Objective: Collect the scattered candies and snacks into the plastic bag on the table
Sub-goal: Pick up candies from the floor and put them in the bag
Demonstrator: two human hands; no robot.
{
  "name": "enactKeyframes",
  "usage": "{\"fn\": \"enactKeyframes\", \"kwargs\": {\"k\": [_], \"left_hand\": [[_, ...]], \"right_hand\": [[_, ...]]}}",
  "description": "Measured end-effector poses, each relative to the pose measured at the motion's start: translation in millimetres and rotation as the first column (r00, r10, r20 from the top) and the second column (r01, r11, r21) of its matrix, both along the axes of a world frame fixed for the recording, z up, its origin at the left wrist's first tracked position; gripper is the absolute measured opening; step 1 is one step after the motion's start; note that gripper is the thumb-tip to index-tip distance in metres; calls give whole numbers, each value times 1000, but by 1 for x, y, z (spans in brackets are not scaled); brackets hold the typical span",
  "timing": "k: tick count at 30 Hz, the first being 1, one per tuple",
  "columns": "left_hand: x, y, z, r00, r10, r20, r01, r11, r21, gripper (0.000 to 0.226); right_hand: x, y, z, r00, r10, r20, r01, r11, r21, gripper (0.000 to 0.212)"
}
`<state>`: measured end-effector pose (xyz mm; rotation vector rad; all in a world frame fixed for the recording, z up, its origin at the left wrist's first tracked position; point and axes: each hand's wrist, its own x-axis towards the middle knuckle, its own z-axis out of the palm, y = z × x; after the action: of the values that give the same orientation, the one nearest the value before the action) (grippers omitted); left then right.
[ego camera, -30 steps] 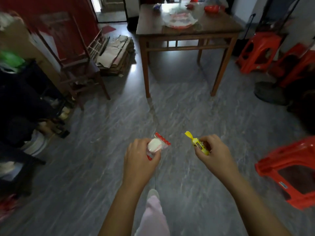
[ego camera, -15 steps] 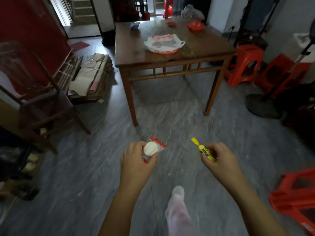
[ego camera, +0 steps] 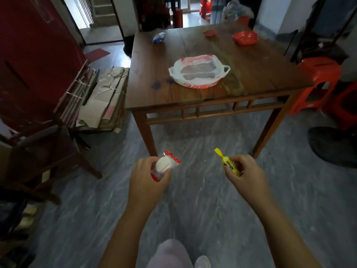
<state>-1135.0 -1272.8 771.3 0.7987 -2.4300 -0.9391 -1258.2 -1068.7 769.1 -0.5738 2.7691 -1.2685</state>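
Grey marbled floor (ego camera: 202, 200) fills the lower half of the view, and the wooden table (ego camera: 266, 74) now stands much nearer and larger than half a second ago, its top seen almost from above, where before it sat far up at the edge of the view. Both hands have kept their grips and their spacing through that approach. The left hand (ego camera: 148, 178) is closed around one snack in a clear wrapper with red ends (ego camera: 165, 165), a pale round piece showing through it. The right hand (ego camera: 247, 171) pinches one yellow candy (ego camera: 229, 163) between thumb and fingers, its twisted tail pointing up and left. The two hands are well apart, above the floor in front of the table's near edge.

On the table lies one white and red plastic bag (ego camera: 199, 71), spread flat with its mouth open, near the middle of the top. Farther back sit one blue and white packet (ego camera: 159, 37), one small red item (ego camera: 210, 33) (too blurred to tell what it is, possibly another wrapped sweet) and one red dish (ego camera: 245, 38). Flattened cardboard (ego camera: 104, 97) is stacked on the floor left of the table, and one red plastic stool (ego camera: 316, 82) stands at its right corner.
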Motion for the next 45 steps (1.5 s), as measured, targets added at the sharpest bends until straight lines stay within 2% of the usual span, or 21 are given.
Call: {"fn": "enactKeyframes", "kwargs": {"k": [5, 13, 19, 25, 29, 34, 43, 45], "left_hand": [[-105, -45, -12, 997, -74, -15, 74, 997, 19, 32], [-279, -145, 0, 975, -199, -101, 203, 979, 22, 31], [-377, -198, 7, 974, -219, -60, 222, 974, 47, 39], [-450, -220, -5, 976, -212, -44, 214, 974, 71, 39], [-493, -226, -4, 985, -170, -39, 171, 985, 38, 39], [-534, -233, -11, 990, -136, 42, 138, 990, -23, 37], [-570, -225, -41, 988, -99, 119, 105, 993, -46, 40], [-576, -222, -47, 985, -129, 112, 137, 989, -63, 39]], "right_hand": [[-83, -40, -14, 999, -36, 21, 35, 999, 31, 10], [-231, -133, 5, 994, -93, -49, 98, 989, 106, 12], [-318, -199, 6, 992, -79, -97, 90, 990, 108, 17], [-409, -221, -9, 997, -41, -63, 50, 988, 147, 16], [-486, -245, -12, 996, 52, -77, -40, 987, 153, 13], [-564, -276, -36, 984, 160, -81, -140, 967, 212, 13], [-609, -310, -73, 915, 391, -102, -337, 878, 340, 18], [-611, -308, -70, 913, 402, -73, -361, 878, 314, 23]]}}
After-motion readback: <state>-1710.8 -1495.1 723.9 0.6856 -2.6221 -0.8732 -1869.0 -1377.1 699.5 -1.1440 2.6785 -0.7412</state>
